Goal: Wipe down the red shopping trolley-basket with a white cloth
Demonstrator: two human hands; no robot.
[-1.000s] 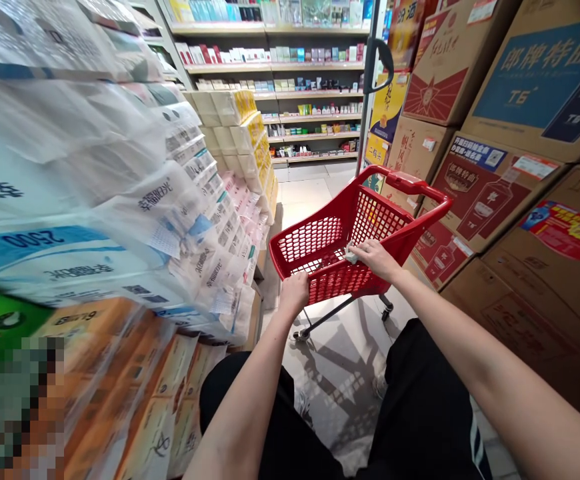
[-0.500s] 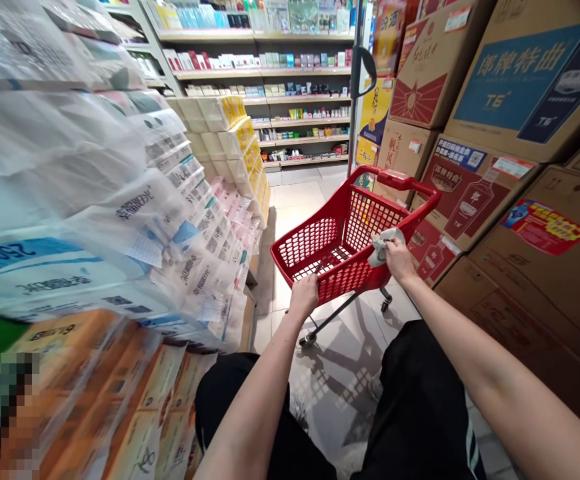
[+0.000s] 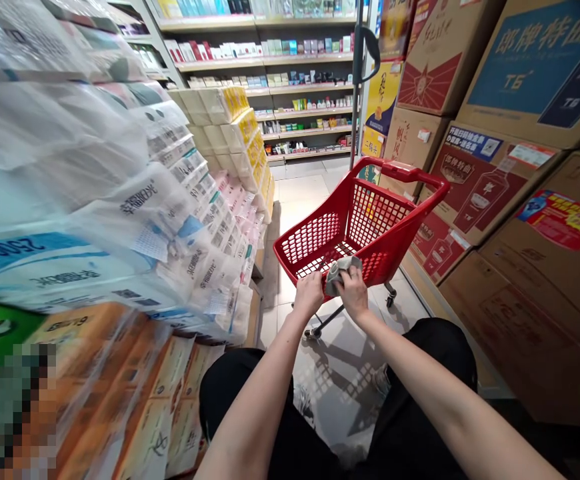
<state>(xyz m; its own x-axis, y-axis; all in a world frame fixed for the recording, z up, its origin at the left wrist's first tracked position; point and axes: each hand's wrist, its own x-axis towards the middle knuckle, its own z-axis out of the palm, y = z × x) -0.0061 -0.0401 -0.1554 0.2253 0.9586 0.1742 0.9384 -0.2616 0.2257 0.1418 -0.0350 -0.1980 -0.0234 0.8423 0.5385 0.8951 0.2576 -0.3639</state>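
A red plastic shopping cart (image 3: 393, 223) stands in the aisle in front of me, its basket showing nothing inside. My left hand (image 3: 309, 292) is closed round the near rim of the basket. My right hand (image 3: 353, 293) sits just beside it on the same rim, fingers closed on a crumpled grey-white cloth (image 3: 339, 271) pressed against the red plastic. Both forearms reach forward over my black-clad legs.
Stacked plastic-wrapped tissue packs (image 3: 120, 220) wall the left side. Cardboard cartons (image 3: 510, 173) pile up on the right. Shelves of small goods (image 3: 280, 73) close the far end, with pale tiled floor (image 3: 305, 190) between. A pole with a black handle (image 3: 363, 60) rises behind the cart.
My right hand slid the cloth from the cart's right rim to the near rim, ending beside my left hand. The left hand kept its grip.
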